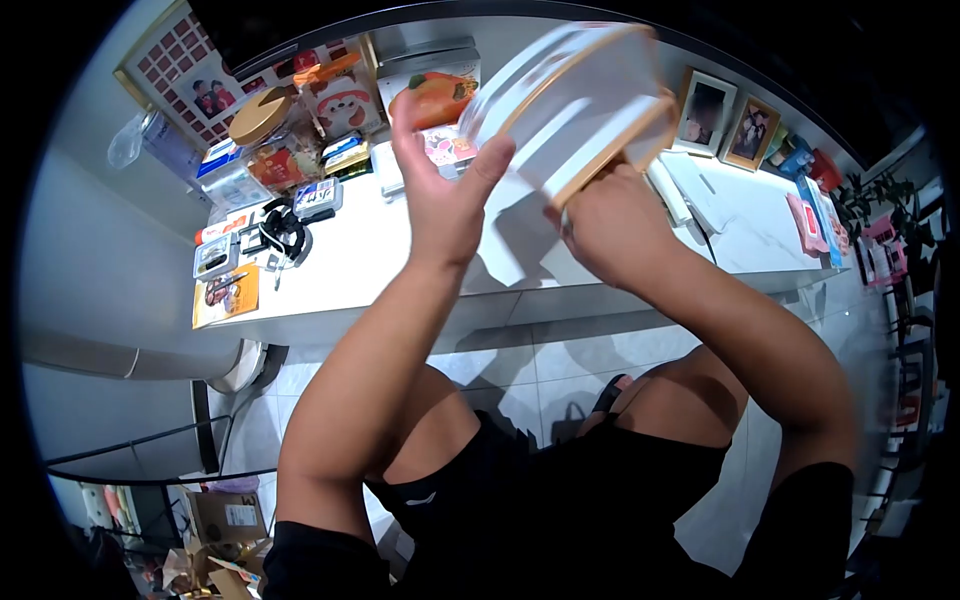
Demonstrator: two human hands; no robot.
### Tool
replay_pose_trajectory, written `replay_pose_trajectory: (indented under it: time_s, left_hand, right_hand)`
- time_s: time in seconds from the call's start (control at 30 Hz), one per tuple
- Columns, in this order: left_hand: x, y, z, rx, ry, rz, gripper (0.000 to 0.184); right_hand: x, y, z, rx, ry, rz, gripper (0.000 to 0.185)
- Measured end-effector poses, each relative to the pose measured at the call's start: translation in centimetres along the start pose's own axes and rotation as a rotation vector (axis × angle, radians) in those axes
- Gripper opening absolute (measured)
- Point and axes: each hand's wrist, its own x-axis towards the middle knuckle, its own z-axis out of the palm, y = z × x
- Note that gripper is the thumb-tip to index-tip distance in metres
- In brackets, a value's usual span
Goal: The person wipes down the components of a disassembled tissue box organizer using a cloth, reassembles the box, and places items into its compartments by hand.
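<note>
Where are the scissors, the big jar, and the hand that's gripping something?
Scissors [224, 287]: head view, where blades and handles meet.
Big jar [261, 116]: head view, on its round tan lid.
Right hand [615, 222]: head view, on its back.

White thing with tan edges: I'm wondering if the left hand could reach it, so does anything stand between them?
Nothing visible stands between the open left hand and the white thing, which is blurred. The right hand holds its lower edge.
</note>
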Motion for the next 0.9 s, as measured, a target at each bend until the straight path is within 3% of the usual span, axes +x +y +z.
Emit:
replay_pose_trajectory:
  time_s: [0.03,0.07,0.13,0.17,0.2,0.27,0.33,0.4,0.53,0.6,0.67,0.7,0.77,0.83,0.9]
  left_hand:
    - [-0.7,0.0,0.0,-0.020,-0.043,-0.160,0.141]
    - [-1.2,-1.4,0.0,-0.163,-0.167,-0.250,0.146]
    - [-1.7,-0.7,1.4,-0.074,-0.267,-0.196,0.152]
    - [-1.7,-0.1,2.1,-0.164,-0.181,-0.260,0.139]
    - [-1.7,-0.2,2.2,-0.162,-0.180,-0.262,0.139]
    - [-1.7,-0.4,2.4,-0.106,-0.131,-0.389,0.118]
    - [-2.2,-0.5,2.6,-0.022,-0.130,-0.320,0.115]
    - [-2.2,-0.2,2.7,0.135,-0.149,-0.200,0.113]
    - [-2.2,0.6,2.7,0.234,-0.196,-0.168,0.116]
    - [-2.2,0.5,2.7,0.218,-0.193,-0.182,0.115]
    - [-2.4,0.5,2.7,0.201,-0.180,-0.198,0.113]
    - [-2.5,1.4,2.8,0.052,-0.135,-0.393,0.110]
    - [-2.7,1.3,3.0,-0.067,-0.039,-0.544,0.099]
    - [-2.2,-0.1,3.2,-0.206,0.067,-0.538,0.096]
    - [-1.6,0.7,2.6,-0.352,0.200,-0.602,0.086]
  right_hand:
    - [0.5,-0.3,-1.0,0.098,0.018,0.166,0.031]
    - [0.8,-0.4,-1.8,0.101,0.021,0.160,0.031]
    - [1.0,-0.5,-2.7,0.652,-0.135,0.108,0.038]
    - [0.9,-0.9,-0.5,0.570,-0.006,0.035,0.045]
    - [0.9,-1.1,-0.6,0.572,-0.006,0.035,0.045]
    - [1.2,-1.7,-1.2,0.595,-0.318,-0.013,0.048]
    - [1.2,-2.7,-0.1,0.598,-0.399,0.017,0.049]
    - [0.9,-4.1,2.5,0.692,0.012,0.107,0.047]
    - [0.8,-3.6,3.5,0.815,0.089,0.072,0.043]
    - [0.7,-3.1,3.2,1.013,-0.100,0.093,0.043]
    - [0.7,-2.8,3.5,1.063,-0.054,0.050,0.045]
    - [0.9,-3.0,3.1,1.112,-0.011,0.004,0.048]
    - [1.2,-2.8,1.7,1.013,-0.110,0.061,0.048]
    - [1.1,-2.8,1.0,0.911,-0.199,0.118,0.048]
    - [0.0,-2.8,1.1,0.676,0.167,-0.053,0.049]
